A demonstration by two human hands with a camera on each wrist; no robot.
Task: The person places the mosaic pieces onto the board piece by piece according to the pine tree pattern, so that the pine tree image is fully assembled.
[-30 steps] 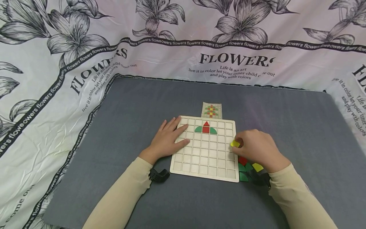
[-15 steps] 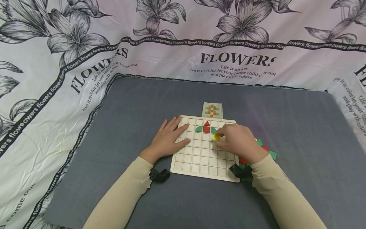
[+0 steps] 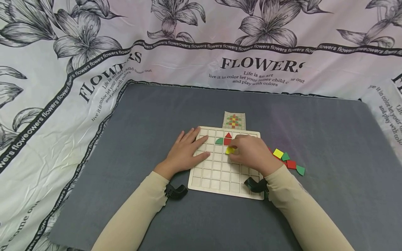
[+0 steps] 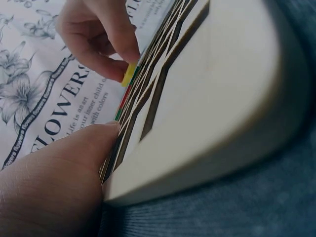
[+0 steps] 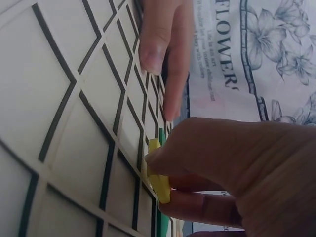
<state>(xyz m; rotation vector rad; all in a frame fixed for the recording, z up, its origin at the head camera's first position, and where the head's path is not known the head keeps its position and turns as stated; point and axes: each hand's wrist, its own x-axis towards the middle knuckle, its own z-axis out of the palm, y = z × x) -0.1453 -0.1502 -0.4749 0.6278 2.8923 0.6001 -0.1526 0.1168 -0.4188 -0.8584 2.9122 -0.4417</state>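
A pale wooden grid board [image 3: 216,174] lies on the grey tabletop. My left hand [image 3: 183,153] rests along its left edge with fingers spread. Between thumb and fingers my right hand [image 3: 254,153] pinches a yellow square tile [image 3: 229,150], just below the red square tile [image 3: 227,141] on the board. The yellow tile [image 5: 159,173] looks tilted in the right wrist view. Above the red square sits a red triangle tile [image 3: 228,135], and to its left a green quarter-round tile [image 3: 219,141]. The right hand hides the green tile on the other side in the head view.
A small pattern card [image 3: 233,120] lies behind the board's far edge. Loose tiles are scattered right of the board, among them a yellow square [image 3: 277,153], a red square [image 3: 291,164] and a green quarter-round [image 3: 300,170]. A flower-print cloth [image 3: 188,66] rises behind the tabletop.
My right hand has carried the yellow tile leftward from the board's right edge to below the red square. The loose tiles on the right have come into view. My left hand has stayed put.
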